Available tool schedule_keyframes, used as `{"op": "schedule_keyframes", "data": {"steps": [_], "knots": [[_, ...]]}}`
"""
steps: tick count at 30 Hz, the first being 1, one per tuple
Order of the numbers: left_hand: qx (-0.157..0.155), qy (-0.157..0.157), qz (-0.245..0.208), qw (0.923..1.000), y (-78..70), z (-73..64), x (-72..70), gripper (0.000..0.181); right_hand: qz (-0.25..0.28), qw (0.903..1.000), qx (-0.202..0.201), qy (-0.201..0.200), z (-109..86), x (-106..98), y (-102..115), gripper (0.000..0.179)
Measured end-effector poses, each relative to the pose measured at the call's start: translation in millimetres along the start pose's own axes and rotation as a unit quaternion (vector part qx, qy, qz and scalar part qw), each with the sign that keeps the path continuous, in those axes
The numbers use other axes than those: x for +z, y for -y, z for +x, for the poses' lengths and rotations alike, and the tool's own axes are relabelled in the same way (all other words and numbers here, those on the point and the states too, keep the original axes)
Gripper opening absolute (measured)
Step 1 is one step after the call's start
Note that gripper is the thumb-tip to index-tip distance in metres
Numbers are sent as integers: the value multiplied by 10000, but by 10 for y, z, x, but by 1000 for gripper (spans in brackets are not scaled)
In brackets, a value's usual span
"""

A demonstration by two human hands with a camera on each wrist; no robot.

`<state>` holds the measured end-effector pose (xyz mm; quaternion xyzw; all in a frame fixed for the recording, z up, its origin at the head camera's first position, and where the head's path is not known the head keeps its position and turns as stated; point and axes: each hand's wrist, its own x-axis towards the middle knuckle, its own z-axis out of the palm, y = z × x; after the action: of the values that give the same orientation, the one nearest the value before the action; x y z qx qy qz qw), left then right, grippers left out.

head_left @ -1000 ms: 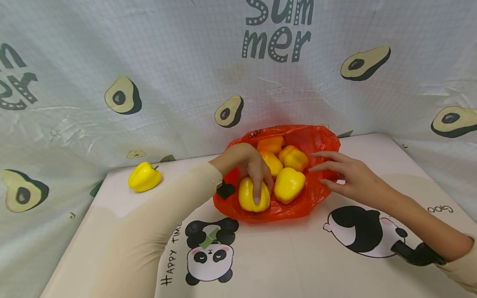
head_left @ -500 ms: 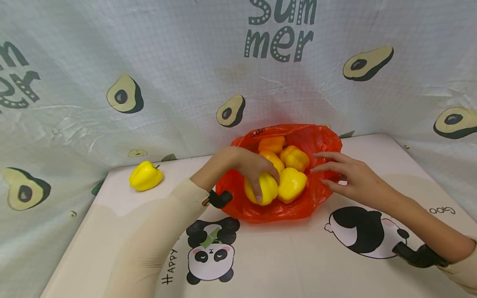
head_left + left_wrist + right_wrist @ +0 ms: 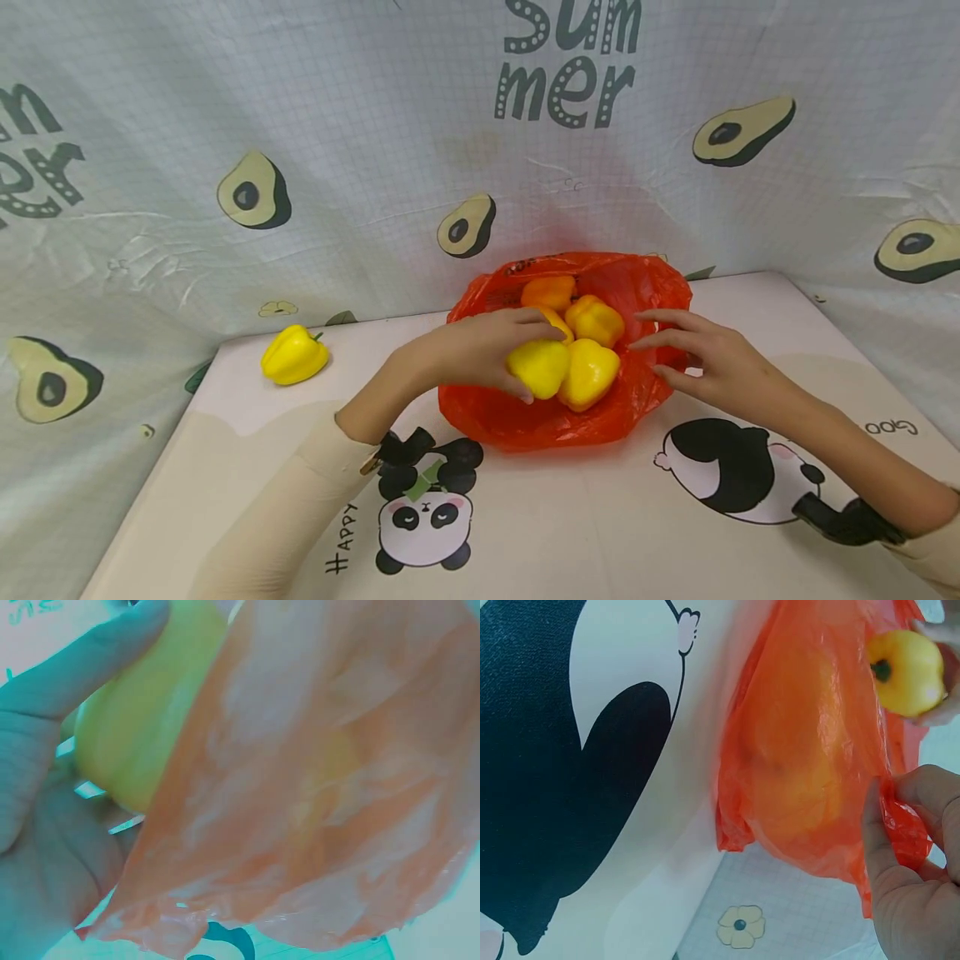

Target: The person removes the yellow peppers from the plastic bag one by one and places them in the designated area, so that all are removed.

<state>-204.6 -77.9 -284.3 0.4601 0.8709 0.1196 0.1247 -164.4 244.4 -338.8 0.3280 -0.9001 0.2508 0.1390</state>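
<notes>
In the head view my left hand [image 3: 483, 346] grips a yellow bell pepper [image 3: 540, 369], thumb on the near side, at the left part of a red plastic bag [image 3: 517, 425]. The left wrist view shows this pepper [image 3: 142, 712] partly behind the bag's film. Inside the bag lie several more peppers, among them a yellow one [image 3: 589, 375] beside the held one and an orange one [image 3: 549, 293] at the back. My right hand [image 3: 708, 357] is at the bag's right side; in the right wrist view its thumb and fingers pinch the bag's rim [image 3: 904, 825].
One yellow bell pepper [image 3: 295, 355] lies alone at the table's back left. Panda prints decorate the tablecloth [image 3: 570, 533]. Behind the table hangs a sheet [image 3: 352, 125] with avocado prints, close to the bag's back.
My left hand has lifted the pepper from the bag's front left and shifted it right and back, while the hand turned. The right hand has stayed at the bag's side.
</notes>
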Motion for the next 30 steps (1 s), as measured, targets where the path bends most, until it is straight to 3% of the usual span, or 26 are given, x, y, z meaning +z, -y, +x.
{"op": "schedule_keyframes", "data": {"steps": [7,15,18,24,30], "knots": [[433,-947,-118,9945,-126,-313,254,73,-3,9999,101,22,-15,-2,-13,42],[848,-2118,-407,9728,-166,-604,512,73,30,10000,88,-3,-55,6,-52,42],[843,-2275,-351,9695,-169,-683,558,73,22,9999,150,33,-62,4,-52,42],[289,-2298,-773,9697,-196,-875,689,75,13,9998,196,59,-78,-3,-62,42],[231,-2625,-981,9597,-174,-1061,853,80,8,9998,189,8,-93,-4,-82,41]]}}
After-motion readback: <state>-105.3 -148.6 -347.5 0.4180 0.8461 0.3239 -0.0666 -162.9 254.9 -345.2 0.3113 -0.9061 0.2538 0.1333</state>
